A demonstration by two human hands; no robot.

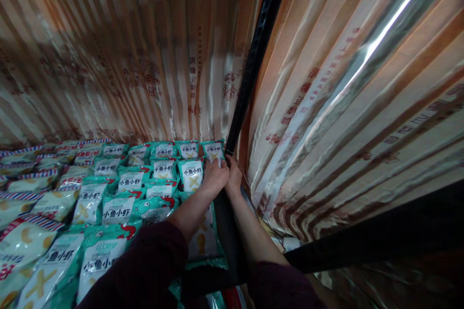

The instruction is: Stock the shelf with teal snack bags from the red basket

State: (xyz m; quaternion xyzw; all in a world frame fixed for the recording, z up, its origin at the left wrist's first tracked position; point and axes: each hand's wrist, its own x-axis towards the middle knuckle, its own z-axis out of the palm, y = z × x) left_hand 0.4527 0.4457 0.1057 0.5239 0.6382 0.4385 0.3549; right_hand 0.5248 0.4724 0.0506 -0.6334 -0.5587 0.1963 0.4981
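My left hand reaches to the far right corner of a display of green-and-white snack bags. Its fingers are bent at the foot of a black slotted post, just below the rearmost bag. Close against it on the right, my right hand has its fingers curled at the same spot. The two hands touch or nearly touch. A thin wire runs down beside my right hand. What the fingers hold, if anything, is too small and dark to make out.
Cream bags with striped edges lie in rows at the left. Pleated printed sheeting hangs behind the bags, with more at the right. A dark bar crosses the lower right. A black shelf edge lies under my forearms.
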